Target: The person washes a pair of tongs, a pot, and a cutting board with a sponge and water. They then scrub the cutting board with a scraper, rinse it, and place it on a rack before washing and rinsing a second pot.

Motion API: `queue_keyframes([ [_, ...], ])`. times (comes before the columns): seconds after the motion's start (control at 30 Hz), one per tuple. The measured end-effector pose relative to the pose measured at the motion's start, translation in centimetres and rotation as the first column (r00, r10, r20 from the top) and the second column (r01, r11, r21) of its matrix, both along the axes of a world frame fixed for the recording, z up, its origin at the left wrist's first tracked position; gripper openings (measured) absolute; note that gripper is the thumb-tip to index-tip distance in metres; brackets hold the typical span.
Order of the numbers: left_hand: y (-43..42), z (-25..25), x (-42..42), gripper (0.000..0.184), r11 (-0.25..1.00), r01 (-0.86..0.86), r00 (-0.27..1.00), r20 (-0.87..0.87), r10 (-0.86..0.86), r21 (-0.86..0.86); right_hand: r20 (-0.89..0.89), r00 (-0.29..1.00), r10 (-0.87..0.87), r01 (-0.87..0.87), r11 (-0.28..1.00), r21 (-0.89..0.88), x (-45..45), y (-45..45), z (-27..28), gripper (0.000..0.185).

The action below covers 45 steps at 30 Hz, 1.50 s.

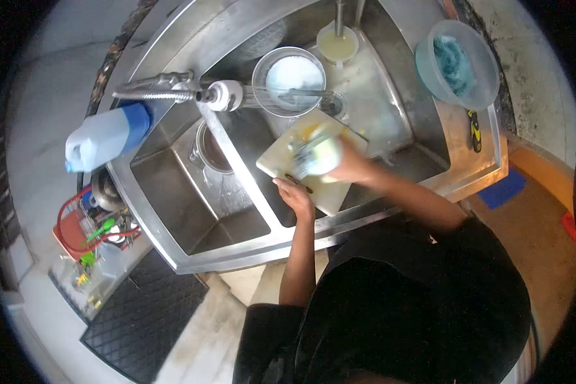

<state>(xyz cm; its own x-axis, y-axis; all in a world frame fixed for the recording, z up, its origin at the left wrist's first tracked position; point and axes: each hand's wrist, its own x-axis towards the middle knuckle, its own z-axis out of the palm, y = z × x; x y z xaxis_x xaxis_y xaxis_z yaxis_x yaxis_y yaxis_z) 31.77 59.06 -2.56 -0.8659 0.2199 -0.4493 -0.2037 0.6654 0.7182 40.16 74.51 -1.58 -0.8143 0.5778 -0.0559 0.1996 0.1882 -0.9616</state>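
Observation:
A pale cutting board lies tilted over the right sink basin, with orange-yellow marks and a small dark piece on it. My left hand grips its lower left edge. Over the middle of the board my right hand is smeared by motion, closed around a blurred white and pale green thing whose kind I cannot make out. Just beyond the board is a metal bowl holding white suds, with a clear faucet tube in front of it.
A pot stands in the left basin. Behind the board is a small container of yellowish liquid. A plastic tub with bluish contents and a yellow-black tool occupy the right ledge. A blue-labelled jug stands at left.

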Motion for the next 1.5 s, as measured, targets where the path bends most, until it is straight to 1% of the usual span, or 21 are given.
queue_keyframes([
  [0.03,0.3,-0.5,-0.4,0.05,0.95,-0.108,0.992,-0.029,0.122,0.294,0.07,0.997,-0.041,0.049,0.992,-0.118,-2.7,-2.7,0.1,0.036],
  [0.1,-2.5,-2.9,-2.0,0.044,0.905,0.37,0.86,-0.446,-0.248,0.21,0.243,0.967,-0.075,0.113,0.983,-0.147,-5.5,-5.1,1.2,0.037],
  [0.17,-2.9,-3.2,-3.3,0.042,0.938,0.34,0.855,-0.44,-0.276,0.072,0.12,0.952,-0.28,0.291,0.953,-0.087,-6.7,-6.9,-2.0,0.033],
  [0.2,-1.9,-2.3,-3.5,0.044,0.954,0.266,0.935,-0.277,-0.222,0.136,-0.01,0.92,-0.393,0.374,0.868,0.327,-6.6,-6.8,-5.6,0.029],
  [0.27,0.0,1.6,-3.4,0.06,0.973,0.231,0.967,-0.107,-0.229,0.0,0.633,0.696,-0.339,0.34,0.932,0.125,-5.8,-5.9,-14.1,0.027],
  [0.37,-1.3,-0.2,-4.1,0.058,0.986,0.168,0.985,-0.047,-0.168,0.001,0.826,0.486,-0.285,0.474,0.88,0.025,-3.9,-1.5,-21.6,0.028],
  [0.43,-1.4,-1.4,-4.5,0.057,0.982,0.18,0.972,-0.161,-0.169,0.061,0.759,0.524,-0.387,0.541,0.839,0.055,-5.3,-2.5,-16.9,0.029],
  [0.5,-1.1,-0.9,-4.6,0.054,0.988,0.153,0.968,-0.206,-0.143,0.036,0.471,0.799,-0.373,0.52,0.823,-0.229,-7.3,-7.7,-10.5,0.042],
  [0.57,-3.2,-2.9,-5.5,0.055,0.99,0.14,0.99,-0.012,-0.14,-0.008,0.004,0.935,-0.354,0.349,0.924,0.158,-8.9,-6.6,-1.0,0.045],
  [0.63,-2.0,-1.7,-5.3,0.055,0.967,0.248,0.963,-0.119,-0.241,0.051,0.514,0.849,-0.121,0.182,0.981,-0.07,-8.5,-7.3,-5.7,0.041],
  [0.67,-2.1,-1.7,-5.3,0.055,0.965,0.257,0.961,-0.12,-0.25,0.047,0.494,0.742,-0.453,0.407,0.89,0.205,-7.6,-11.1,-17.5,0.034],
  [0.73,-2.3,-1.8,-4.9,0.047,0.955,0.291,0.945,-0.177,-0.276,0.064,0.778,0.517,-0.358,0.499,0.864,0.067,-5.5,-2.2,-19.8,0.022],
  [0.8,-1.5,-0.7,-4.5,0.048,0.959,0.28,0.951,-0.15,-0.271,0.04,0.726,0.561,-0.397,0.416,0.894,0.168,-3.0,-5.0,-28.9,0.02],
  [0.9,-1.8,-1.4,-5.1,0.048,0.986,0.16,0.987,-0.023,-0.159,0.043,0.642,0.59,-0.49,0.626,0.78,0.02,-8.2,-7.1,-15.4,0.023],
  [0.97,-2.2,-2.2,-5.2,0.047,0.946,0.323,0.895,-0.319,-0.312,-0.019,0.313,0.817,-0.485,0.438,0.874,0.21,-10.7,-9.4,-6.5,0.024],
  [1.07,-3.8,-2.6,-5.8,0.048,0.922,0.387,0.905,-0.19,-0.38,0.001,0.502,0.725,-0.472,0.498,0.862,0.09,-10.9,-7.2,-8.9,0.025],
  [1.13,-1.1,-1.4,-4.5,0.043,0.97,0.17,0.98,-0.136,-0.147,0.173,0.645,0.522,-0.559,0.657,0.745,0.114,-6.9,-5.3,-22.2,0.023],
  [1.23,-1.1,-1.4,-4.5,0.042,0.961,0.224,0.971,-0.12,-0.206,0.161,0.876,0.316,-0.364,0.665,0.744,0.069,-1.8,-1.5,-22.0,0.027],
  [1.37,-2.9,-3.9,-4.8,0.045,0.959,0.13,0.99,-0.095,-0.109,0.252,0.693,0.612,-0.382,0.435,0.894,0.109,-5.5,-10.4,-12.5,0.035],
  [1.43,-3.8,-4.9,-5.2,0.044,0.976,0.168,0.985,-0.067,-0.16,0.141,0.324,0.827,-0.458,0.307,0.853,0.422,-7.4,-10.3,-3.2,0.04],
  [1.5,-7.0,-7.8,-4.6,0.044,0.902,0.407,0.865,-0.256,-0.432,-0.146,0.649,0.738,-0.188,0.381,0.908,-0.171,-7.0,-10.0,-7.2,0.045],
])
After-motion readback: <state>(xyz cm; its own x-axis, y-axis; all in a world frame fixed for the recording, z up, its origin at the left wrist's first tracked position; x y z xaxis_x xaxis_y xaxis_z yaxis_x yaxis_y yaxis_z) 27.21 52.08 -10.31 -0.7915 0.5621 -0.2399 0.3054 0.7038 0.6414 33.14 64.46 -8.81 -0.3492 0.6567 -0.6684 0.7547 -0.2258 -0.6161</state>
